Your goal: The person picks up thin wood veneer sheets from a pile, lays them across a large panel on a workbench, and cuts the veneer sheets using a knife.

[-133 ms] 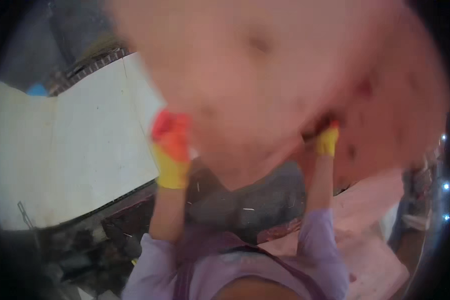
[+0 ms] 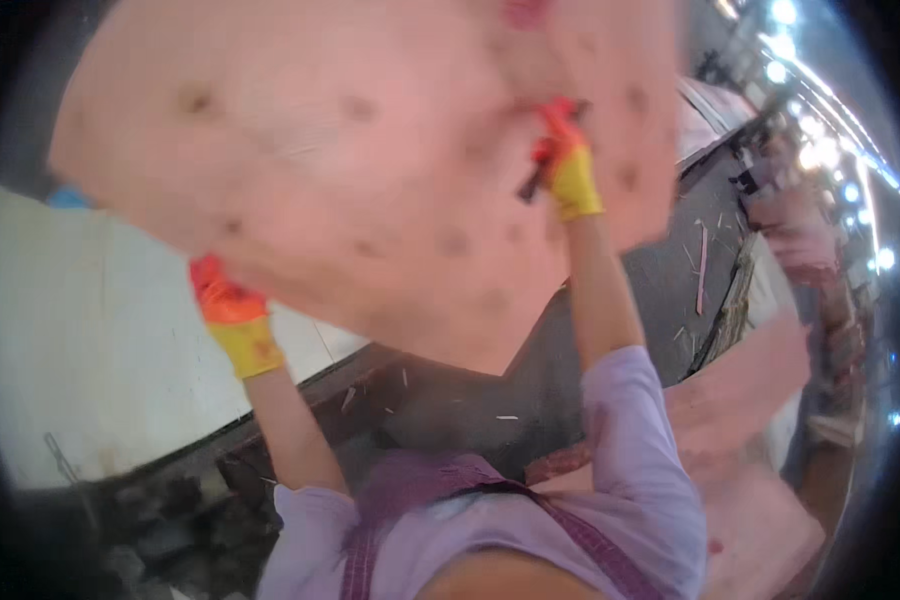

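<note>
A large, thin, pinkish wood veneer sheet [image 2: 370,190] with dark knots spreads across the upper middle, blurred by motion. At its lower left edge my left hand [image 2: 232,308], in an orange and yellow glove, is closed around the rim. My right hand [image 2: 567,165], gloved alike, lies over the sheet's right part. Its fingers are closed on a small dark tool [image 2: 532,185] whose kind I cannot make out. The sheet's near corner points toward me and stands out over the dark floor.
A pale, flat board surface [image 2: 120,330] extends at the left. Dark floor [image 2: 660,270] with scattered slivers shows at the right. More pink veneer sheets [image 2: 750,510] lie at the lower right, beside me. Bright lamps [image 2: 820,150] shine at the far right.
The veneer sheet has swung left, uncovering floor and lamps at the right. My left hand has moved left with its edge. My right hand has gone up and left with the dark tool.
</note>
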Demonstrator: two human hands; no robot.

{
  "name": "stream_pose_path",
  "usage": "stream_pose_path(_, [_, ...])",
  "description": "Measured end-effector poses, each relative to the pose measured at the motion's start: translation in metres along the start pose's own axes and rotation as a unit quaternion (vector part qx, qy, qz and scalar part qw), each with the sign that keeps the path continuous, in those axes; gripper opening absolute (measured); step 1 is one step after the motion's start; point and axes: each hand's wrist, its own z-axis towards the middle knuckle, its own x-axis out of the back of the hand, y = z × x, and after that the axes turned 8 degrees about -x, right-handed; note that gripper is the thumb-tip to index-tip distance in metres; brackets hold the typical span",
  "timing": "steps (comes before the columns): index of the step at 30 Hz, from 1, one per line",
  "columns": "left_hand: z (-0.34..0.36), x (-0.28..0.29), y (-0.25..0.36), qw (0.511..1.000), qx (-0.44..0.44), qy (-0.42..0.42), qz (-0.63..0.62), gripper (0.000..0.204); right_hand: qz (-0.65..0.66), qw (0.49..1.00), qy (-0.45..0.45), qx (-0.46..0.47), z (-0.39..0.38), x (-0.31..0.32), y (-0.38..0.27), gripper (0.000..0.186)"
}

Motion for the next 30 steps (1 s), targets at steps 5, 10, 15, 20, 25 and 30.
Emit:
stream_pose_path(5, [0.004,0.127,-0.035,0.955,0.103,0.212,-0.178,0.04,-0.081,0.974,-0.158,-0.141,-0.098,-0.099,0.102,0.04])
stream_pose_path(10, [-0.076,0.245,-0.135,0.881,0.335,0.323,-0.082,0.042,-0.192,0.894,-0.295,-0.276,-0.187,0.01,0.31,0.048])
stream_pose_path(15, [-0.145,0.264,-0.184,0.851,0.368,0.34,-0.158,0.044,-0.095,0.81,-0.029,-0.578,-0.21,0.035,0.351,0.05])
stream_pose_path(20, [-0.147,0.27,-0.196,0.851,0.45,0.268,-0.031,0.037,-0.077,0.879,0.178,-0.435,-0.141,0.021,0.362,0.05])
stream_pose_path(25, [-0.121,0.291,-0.199,0.834,0.467,0.285,0.065,0.031,0.007,0.899,0.211,-0.385,-0.101,-0.003,0.373,0.033])
stream_pose_path(30, [-0.133,0.255,-0.177,0.827,0.433,0.357,-0.039,0.031,-0.013,0.938,0.072,-0.339,-0.057,-0.079,0.255,0.023])
